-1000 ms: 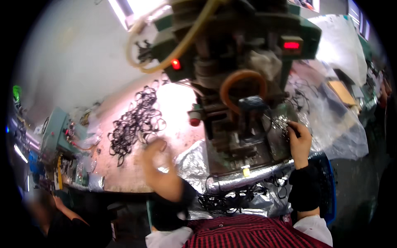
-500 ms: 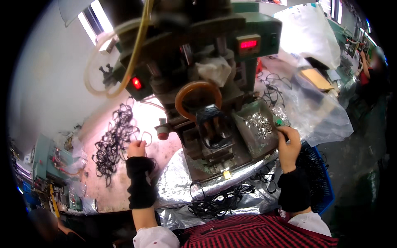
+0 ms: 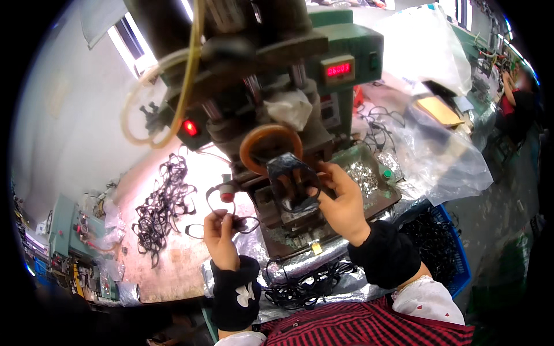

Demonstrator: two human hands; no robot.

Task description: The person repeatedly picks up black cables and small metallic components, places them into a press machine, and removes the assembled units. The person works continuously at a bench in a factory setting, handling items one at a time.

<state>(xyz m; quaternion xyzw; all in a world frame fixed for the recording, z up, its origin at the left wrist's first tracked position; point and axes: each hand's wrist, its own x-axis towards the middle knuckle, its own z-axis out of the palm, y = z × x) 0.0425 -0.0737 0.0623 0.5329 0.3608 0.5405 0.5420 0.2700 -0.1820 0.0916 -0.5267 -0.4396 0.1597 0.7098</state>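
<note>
My left hand [image 3: 221, 239] pinches a thin black looped band [image 3: 249, 231], its loops spreading around the fingers, just in front of a red push button [image 3: 227, 196]. My right hand [image 3: 346, 205] reaches into the working area of a green press [image 3: 346, 43], thumb and fingers bent together beside a dark, shiny-covered block [image 3: 283, 164]. Whatever those fingertips grip is hidden or too small to name. Above the block sits an orange-brown ring [image 3: 248, 147]. Right of my right hand, a tray [image 3: 349, 154] contains small silvery metal pieces, with a green button [image 3: 387, 173] beside it.
Black bands lie heaped [image 3: 164, 202] on the left tabletop, and more [image 3: 311, 282] rest on silvery foil before the press. A blue crate [image 3: 461, 262] of dark pieces stands at right. Clear plastic [image 3: 450, 161] and a white sack [image 3: 427, 46] lie beyond. Another person [image 3: 522, 95] works far right.
My right hand has left the green button and moved left into the press. My left hand has come right and nearer, bringing a black band from beside the heap.
</note>
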